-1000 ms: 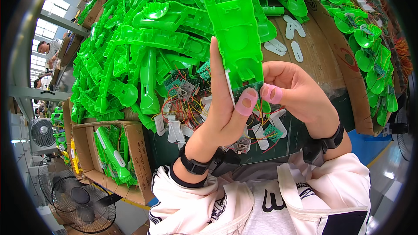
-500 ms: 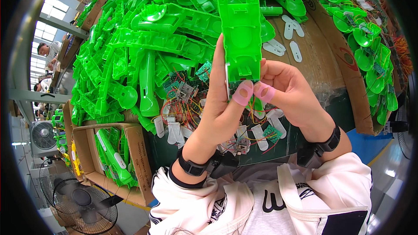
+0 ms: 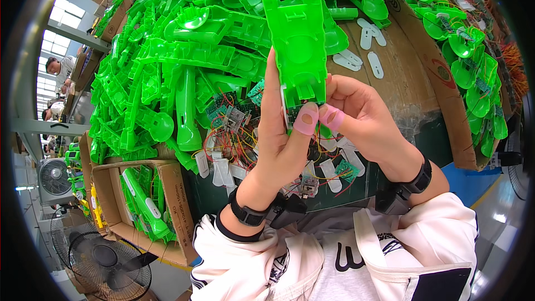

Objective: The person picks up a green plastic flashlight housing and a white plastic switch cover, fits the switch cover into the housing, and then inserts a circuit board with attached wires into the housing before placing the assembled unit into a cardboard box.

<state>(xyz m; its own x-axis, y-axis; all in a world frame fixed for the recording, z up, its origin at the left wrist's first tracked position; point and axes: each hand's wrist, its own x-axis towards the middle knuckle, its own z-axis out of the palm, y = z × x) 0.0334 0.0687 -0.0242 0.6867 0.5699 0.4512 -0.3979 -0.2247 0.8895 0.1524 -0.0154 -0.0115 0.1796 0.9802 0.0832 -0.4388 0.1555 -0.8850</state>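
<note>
Green housing: the flat green plastic shell (image 3: 297,44) is held upright, its long body rising above both hands and its lower end down between the thumbs, probably so that the open end faces the person at working height.
Left hand: the left hand (image 3: 277,134) is closed around the shell's lower left edge, fingers behind it and the thumb, in a pink finger cot, pressed on the front; it looks like the steadying grip.
Right hand: the right hand (image 3: 362,114) is closed on the lower right corner, its pink-capped thumb just beside the left thumb, both pressing at the shell's bottom edge where a small white and dark part shows.
Finger cots: likely worn for grip or to protect the fingertips; I cannot tell more.
Shell relative to hands: touching both, between them at its base, the rest clear above the fingertips.
Behind the hands: a big heap of green plastic mouldings (image 3: 184,72) on the bench, well beyond the left hand.
Below the hands: small circuit boards with red and yellow wires (image 3: 234,122) and white plastic tabs (image 3: 220,170), near the left wrist.
Right of the right hand: a cardboard box (image 3: 440,78) with round green pieces (image 3: 473,67).
Lower left: another carton (image 3: 167,206) of green parts, and a floor fan (image 3: 106,259).
</note>
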